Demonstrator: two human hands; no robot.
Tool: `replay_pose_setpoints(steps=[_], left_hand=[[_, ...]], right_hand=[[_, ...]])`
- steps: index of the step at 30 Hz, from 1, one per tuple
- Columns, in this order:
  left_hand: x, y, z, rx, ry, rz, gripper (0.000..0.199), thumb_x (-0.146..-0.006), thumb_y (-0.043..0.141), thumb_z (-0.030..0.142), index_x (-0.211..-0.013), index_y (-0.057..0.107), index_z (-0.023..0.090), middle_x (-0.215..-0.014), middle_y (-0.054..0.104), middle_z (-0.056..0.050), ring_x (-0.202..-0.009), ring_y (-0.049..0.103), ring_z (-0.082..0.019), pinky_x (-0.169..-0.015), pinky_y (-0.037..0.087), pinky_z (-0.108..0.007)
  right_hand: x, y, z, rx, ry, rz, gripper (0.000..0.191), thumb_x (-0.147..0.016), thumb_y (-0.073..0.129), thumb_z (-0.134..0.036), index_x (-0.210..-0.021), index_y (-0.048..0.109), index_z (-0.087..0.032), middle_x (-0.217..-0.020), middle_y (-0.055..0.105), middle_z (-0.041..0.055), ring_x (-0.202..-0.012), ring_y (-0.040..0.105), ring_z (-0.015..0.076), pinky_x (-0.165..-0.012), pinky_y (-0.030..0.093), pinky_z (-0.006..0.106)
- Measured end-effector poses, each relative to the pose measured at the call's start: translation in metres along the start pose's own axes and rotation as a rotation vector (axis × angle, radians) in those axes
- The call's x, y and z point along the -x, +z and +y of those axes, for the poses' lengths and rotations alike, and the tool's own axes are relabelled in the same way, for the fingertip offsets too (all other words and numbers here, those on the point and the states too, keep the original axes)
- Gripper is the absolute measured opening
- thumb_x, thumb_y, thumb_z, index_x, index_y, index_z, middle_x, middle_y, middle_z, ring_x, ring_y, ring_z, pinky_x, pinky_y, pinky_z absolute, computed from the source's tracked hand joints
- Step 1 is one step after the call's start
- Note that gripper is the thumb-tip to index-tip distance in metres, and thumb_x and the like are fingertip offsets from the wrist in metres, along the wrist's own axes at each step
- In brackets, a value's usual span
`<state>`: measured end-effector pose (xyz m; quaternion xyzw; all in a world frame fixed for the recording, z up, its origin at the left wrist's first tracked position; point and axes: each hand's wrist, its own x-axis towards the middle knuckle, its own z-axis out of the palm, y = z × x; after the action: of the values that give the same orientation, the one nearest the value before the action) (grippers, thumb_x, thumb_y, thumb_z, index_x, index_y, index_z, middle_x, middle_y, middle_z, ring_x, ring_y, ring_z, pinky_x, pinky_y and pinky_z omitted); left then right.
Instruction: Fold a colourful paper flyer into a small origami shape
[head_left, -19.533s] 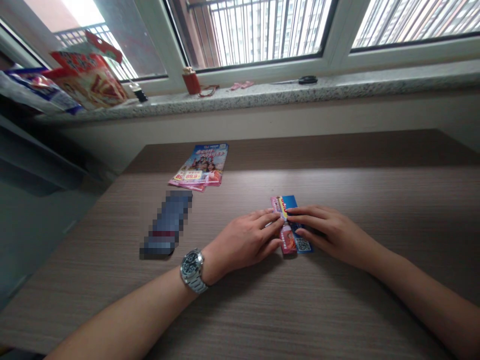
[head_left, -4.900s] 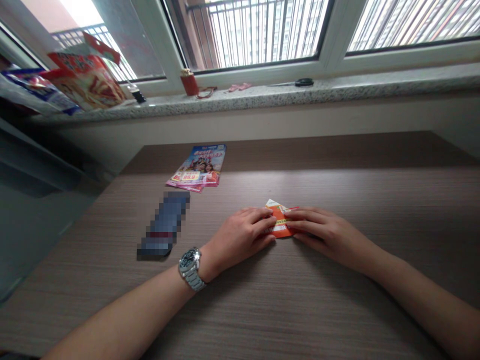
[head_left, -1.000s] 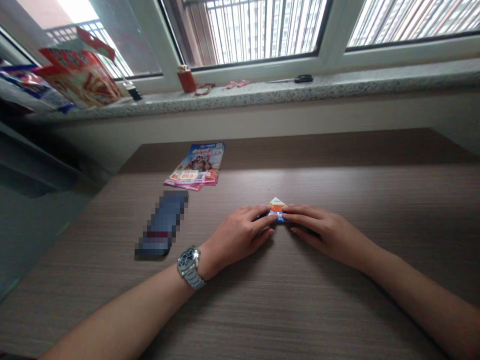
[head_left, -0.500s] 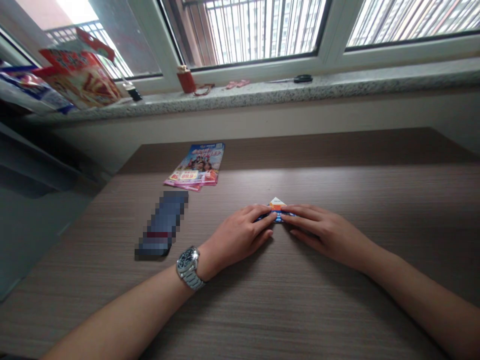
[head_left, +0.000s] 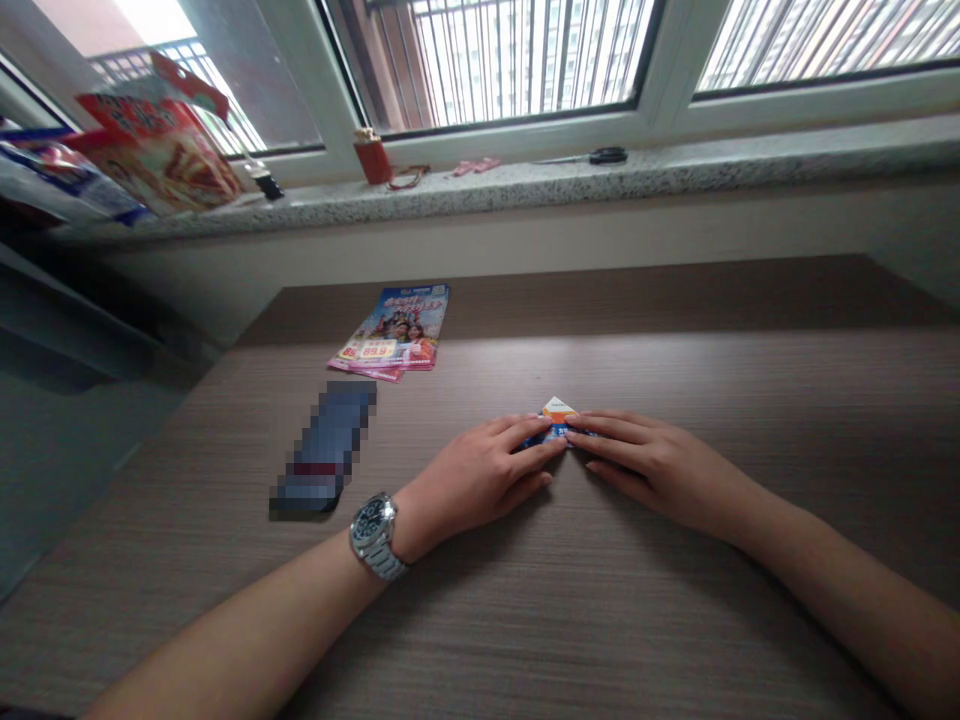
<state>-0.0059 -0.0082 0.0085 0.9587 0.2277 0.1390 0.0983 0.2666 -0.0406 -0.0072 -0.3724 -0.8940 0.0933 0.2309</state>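
Observation:
A small piece of folded paper (head_left: 557, 417), white, orange and blue with a pointed top, lies on the table between my hands. From the left, my left hand (head_left: 491, 472) rests its stretched fingertips on the paper's left part and lower edge. My right hand (head_left: 658, 458) lies with long, flat fingers over the right part. Both hands are open, palms down, and their fingers hide much of the paper's sides. A silver wristwatch (head_left: 376, 535) sits on my left wrist.
Printed flyers (head_left: 401, 330) are stacked on the table (head_left: 675, 620) at the back left. Nearer is a blurred-out dark phone-like object (head_left: 326, 450). Food packets (head_left: 172, 150), a red container (head_left: 372, 158) and black-handled scissors (head_left: 607, 156) are on the stone windowsill (head_left: 712, 165).
My left hand's fingertips have slid slightly right along the folded paper's lower edge. My right hand has shifted a little to the right. The paper stays in nearly the same place.

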Motion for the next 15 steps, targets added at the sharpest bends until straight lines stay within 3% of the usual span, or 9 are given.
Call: replay_pose_setpoints(steps=[15], left_hand=[[-0.0006,0.0,0.0018,-0.055,-0.019,-0.024,0.045,-0.104,0.05,0.036,-0.146,0.051,0.021,-0.15,0.052,-0.011,-0.135,0.053,-0.028,-0.112,0.049,-0.045]], right_hand=[[0.0018,-0.0004,0.0003,0.018,-0.041,-0.008,0.042,-0.101,0.055,-0.02,-0.142,0.059,-0.024,-0.143,0.063,0.0074,-0.133,0.059,0.0258,-0.109,0.053,0.046]])
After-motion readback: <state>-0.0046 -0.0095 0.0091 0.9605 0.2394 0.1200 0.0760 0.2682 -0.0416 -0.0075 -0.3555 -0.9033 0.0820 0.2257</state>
